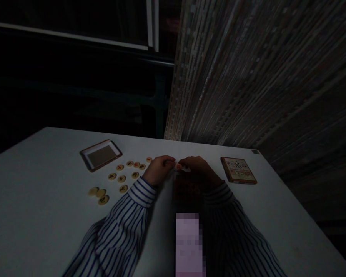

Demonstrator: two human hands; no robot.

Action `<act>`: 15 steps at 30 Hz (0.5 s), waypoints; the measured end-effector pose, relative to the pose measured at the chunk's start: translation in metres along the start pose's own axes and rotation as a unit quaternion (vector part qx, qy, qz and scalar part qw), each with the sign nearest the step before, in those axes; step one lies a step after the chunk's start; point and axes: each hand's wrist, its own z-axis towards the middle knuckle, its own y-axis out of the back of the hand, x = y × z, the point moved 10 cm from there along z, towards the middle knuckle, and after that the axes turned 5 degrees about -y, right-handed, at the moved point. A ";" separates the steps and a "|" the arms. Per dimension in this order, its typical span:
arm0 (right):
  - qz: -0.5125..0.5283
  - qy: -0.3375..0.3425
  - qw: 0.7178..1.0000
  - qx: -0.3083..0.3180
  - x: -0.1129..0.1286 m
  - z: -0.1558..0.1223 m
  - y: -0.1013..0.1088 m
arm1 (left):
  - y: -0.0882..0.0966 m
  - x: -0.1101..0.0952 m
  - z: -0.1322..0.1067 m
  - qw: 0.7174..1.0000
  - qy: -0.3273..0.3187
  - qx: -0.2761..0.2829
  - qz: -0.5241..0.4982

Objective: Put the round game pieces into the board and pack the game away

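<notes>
Left hand: your left hand [158,170] is over the white table [60,231], fingers curled toward the middle, fingertips just beside a small red-marked item [178,166]; you cannot tell from here whether they pinch it.
Right hand: your right hand [200,168] faces it, fingers bent and in shadow, close against the red-marked item and a pale scrap [186,169]; whether it grips either is too dim to tell.
Red-marked item: between your two hands, above the near end of neither sleeve but level with your fingertips.
Dark reddish-brown object [186,188]: below your hands, partly hidden by your right wrist; its details are lost in shadow.
Xiangqi pieces: round wooden xiangqi pieces [121,179] lie loose left of your left hand, some with red characters, some with black.
Near cluster: two plain-faced discs [101,193] and a black-marked one [103,199] sit close together, nearest your left sleeve [123,223].
Shallow tray: an open rectangular tray [90,166] with a brown rim lies beyond the pieces, to your left.
Picture-covered box: a flat box [239,170] lies to your right, well apart from your right hand.
</notes>
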 end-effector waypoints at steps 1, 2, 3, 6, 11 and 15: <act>-0.005 -0.004 1.000 0.016 -0.002 0.000 -0.005 | 0.001 0.000 0.000 1.000 -0.004 -0.001 0.021; -0.013 -0.010 0.999 0.035 -0.004 0.000 -0.010 | 0.001 0.000 0.000 0.999 -0.006 0.000 0.037; -0.024 -0.017 0.998 0.054 -0.006 0.000 -0.015 | 0.001 0.000 0.000 0.999 -0.007 0.003 0.050; -0.068 -0.049 0.991 0.104 -0.012 -0.002 -0.027 | -0.002 -0.001 -0.001 0.995 -0.010 0.024 0.093; -0.106 -0.078 0.980 0.152 -0.011 -0.007 -0.035 | -0.012 0.002 -0.004 0.984 -0.012 0.071 0.164; -0.121 -0.079 0.976 0.160 -0.006 -0.008 -0.038 | -0.018 0.007 -0.006 0.976 -0.014 0.096 0.195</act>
